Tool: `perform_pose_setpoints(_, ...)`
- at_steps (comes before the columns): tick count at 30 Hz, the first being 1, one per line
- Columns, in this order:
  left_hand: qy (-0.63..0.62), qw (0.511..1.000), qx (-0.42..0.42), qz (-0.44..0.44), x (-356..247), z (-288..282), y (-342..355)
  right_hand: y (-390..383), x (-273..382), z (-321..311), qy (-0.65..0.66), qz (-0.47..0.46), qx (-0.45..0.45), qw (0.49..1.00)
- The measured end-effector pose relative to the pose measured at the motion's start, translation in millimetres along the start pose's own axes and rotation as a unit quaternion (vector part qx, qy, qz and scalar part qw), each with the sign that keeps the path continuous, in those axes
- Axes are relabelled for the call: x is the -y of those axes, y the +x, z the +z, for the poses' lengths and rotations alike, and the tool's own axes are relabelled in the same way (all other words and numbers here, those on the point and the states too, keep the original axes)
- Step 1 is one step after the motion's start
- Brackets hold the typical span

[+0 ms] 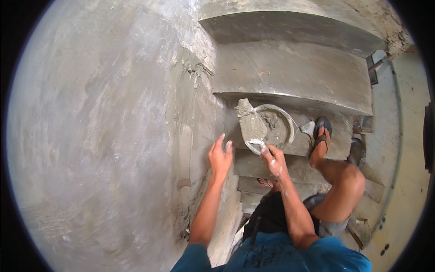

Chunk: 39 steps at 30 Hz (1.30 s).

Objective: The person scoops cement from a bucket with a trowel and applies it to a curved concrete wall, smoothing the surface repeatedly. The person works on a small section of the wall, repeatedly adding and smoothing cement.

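Nearest is the person's blue shirt [290, 254], with dark shorts [267, 215] below it and both bare forearms reaching forward over the steps. The right knee is bent, and that foot, in a black flip-flop [322, 127], is planted on a step, while the other foot [266, 182] shows partly on a lower step. The left hand [219, 157] hangs empty near the wall, its fingers open and slightly curled, the thumb apart; whether it touches the wall I cannot tell. The right hand [274, 162], smeared with grey, has its fingers closed around the handle of a trowel [252, 129]. The trowel's blade, loaded with wet cement, points away from the person over the left side of a round bucket [291, 119]. The bucket stands on a step and has more cement [275, 127] inside. Just beside the flip-flop, between it and the bucket, lies a pale grey scrap [308, 128]. On the left, a large grey wall [99, 136] rises, with a rougher strip [183, 136] along its edge by the stairs. Beyond the bucket, broad grey steps [290, 72] climb toward a rough, crumbly patch [394, 29] at the upper right.
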<state>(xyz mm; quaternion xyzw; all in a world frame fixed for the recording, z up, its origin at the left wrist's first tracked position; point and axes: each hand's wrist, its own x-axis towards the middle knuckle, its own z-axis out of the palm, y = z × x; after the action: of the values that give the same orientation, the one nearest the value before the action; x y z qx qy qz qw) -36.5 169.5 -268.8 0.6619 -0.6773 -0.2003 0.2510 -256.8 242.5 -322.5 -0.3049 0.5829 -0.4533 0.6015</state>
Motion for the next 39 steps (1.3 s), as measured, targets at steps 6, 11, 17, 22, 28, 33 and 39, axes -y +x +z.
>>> perform_pose_setpoints(6,0.226,0.949,-0.067,0.21,-67,-98,64,67,5,64,0.112,-0.072,0.061,0.989)
perform_pose_setpoints(11,0.454,0.829,-0.069,0.32,-120,-151,145,116,26,121,0.173,-0.104,0.065,0.977)
perform_pose_setpoints(17,0.704,0.652,-0.004,0.281,-160,-192,263,147,40,147,0.09,-0.125,0.011,0.988)
perform_pose_setpoints(22,0.755,0.588,-0.037,0.286,-178,-231,269,168,37,172,0.059,-0.135,-0.006,0.989)
perform_pose_setpoints(28,0.729,0.616,-0.052,0.295,-175,-224,274,204,27,219,-0.016,-0.132,-0.029,0.991)
perform_pose_setpoints(33,0.725,0.629,-0.038,0.278,-175,-227,273,201,10,212,-0.081,-0.113,-0.017,0.99)
perform_pose_setpoints(39,0.727,0.63,-0.039,0.272,-181,-222,273,145,-9,192,-0.084,-0.064,0.003,0.994)
